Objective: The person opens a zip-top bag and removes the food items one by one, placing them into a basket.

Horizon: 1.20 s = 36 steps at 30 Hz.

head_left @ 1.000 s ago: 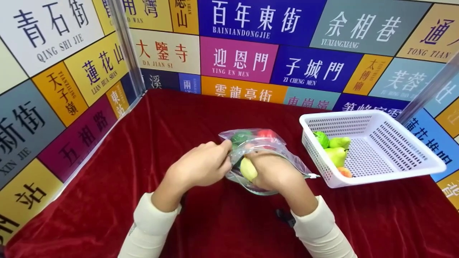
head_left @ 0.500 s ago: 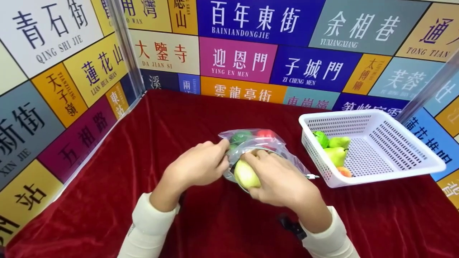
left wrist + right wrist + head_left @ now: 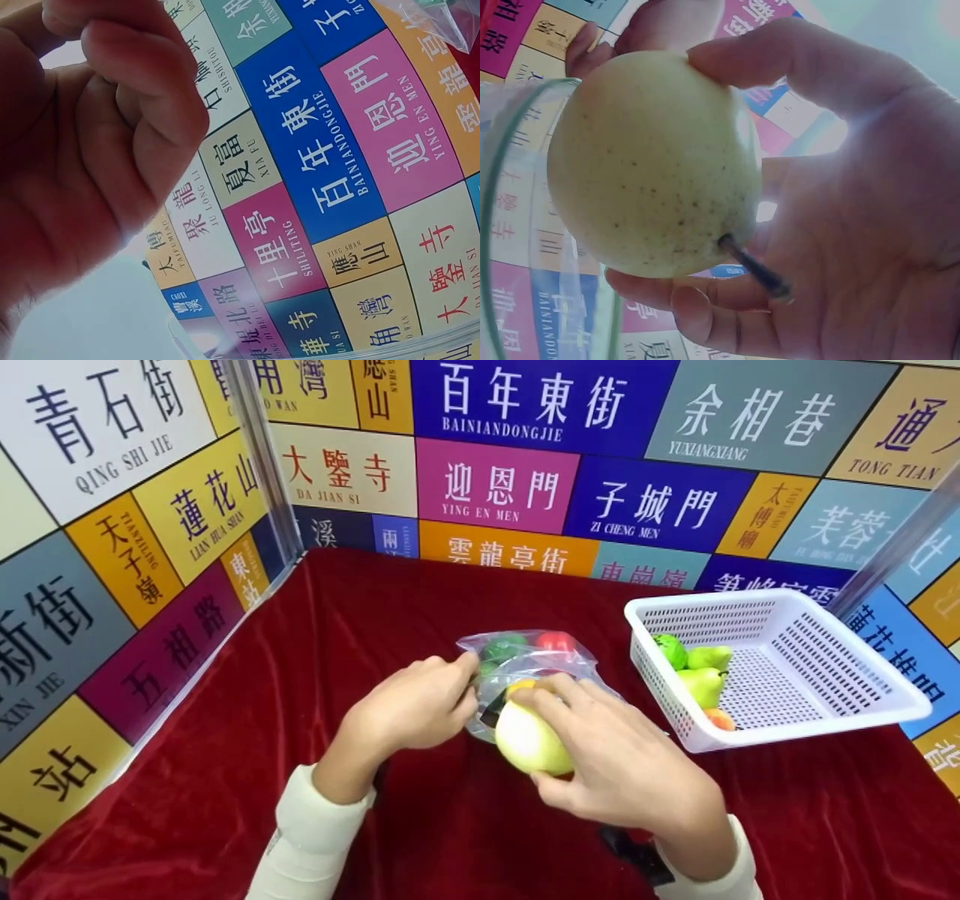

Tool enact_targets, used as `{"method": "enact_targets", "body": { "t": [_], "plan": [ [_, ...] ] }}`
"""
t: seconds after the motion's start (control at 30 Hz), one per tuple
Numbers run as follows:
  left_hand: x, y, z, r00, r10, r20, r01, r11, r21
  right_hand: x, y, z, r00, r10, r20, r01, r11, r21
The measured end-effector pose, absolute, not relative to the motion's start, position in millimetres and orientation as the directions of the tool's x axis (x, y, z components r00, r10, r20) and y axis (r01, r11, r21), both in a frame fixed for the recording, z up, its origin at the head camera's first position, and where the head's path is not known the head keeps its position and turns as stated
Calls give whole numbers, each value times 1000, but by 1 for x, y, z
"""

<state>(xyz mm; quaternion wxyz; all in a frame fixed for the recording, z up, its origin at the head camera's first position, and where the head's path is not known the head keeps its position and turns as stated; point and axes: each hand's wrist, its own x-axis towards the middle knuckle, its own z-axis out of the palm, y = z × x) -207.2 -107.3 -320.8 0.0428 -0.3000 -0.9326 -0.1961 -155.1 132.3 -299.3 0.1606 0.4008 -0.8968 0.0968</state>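
My right hand (image 3: 630, 765) grips a round, pale yellow pear (image 3: 529, 741) at the near side of a clear zip bag (image 3: 536, 664). In the right wrist view the dark stem and brown specks of the pear (image 3: 652, 165) show, thumb on one side and fingers on the other; the bag's green-edged mouth is beside it. The bag's left edge is pinched by my left hand (image 3: 412, 705). Inside the bag are a green item (image 3: 504, 647), a red one (image 3: 555, 642) and a yellow one (image 3: 520, 687), partly hidden. In the left wrist view, my left hand (image 3: 112, 135) has curled fingers.
A white perforated basket (image 3: 817, 727) stands at the right, holding two green pears (image 3: 703, 688), a striped green ball-shaped item (image 3: 670, 651) and an orange-red fruit (image 3: 720, 720). Dark red cloth (image 3: 360, 607) covers the table. Printed sign panels (image 3: 495, 484) wall the back and sides.
My right hand has drawn back from inside the bag toward the near right, bringing the pear out past the bag's mouth. The left hand has stayed nearly still at the bag's edge.
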Motion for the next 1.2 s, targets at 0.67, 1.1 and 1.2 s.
{"method": "enact_targets", "body": {
  "t": [0.67,1.1,1.2],
  "plan": [
    [-206,-115,-320,-847,503,170,530,781,330,-199,219,-216,-789,-456,412,-551,822,-144],
    [-206,-116,-320,-853,494,168,521,786,333,-324,302,-196,-977,-211,-27,-211,977,5],
    [-206,-115,-320,-852,497,165,523,788,326,-347,328,-215,-982,-155,-109,-155,988,-12]
  ]
}}
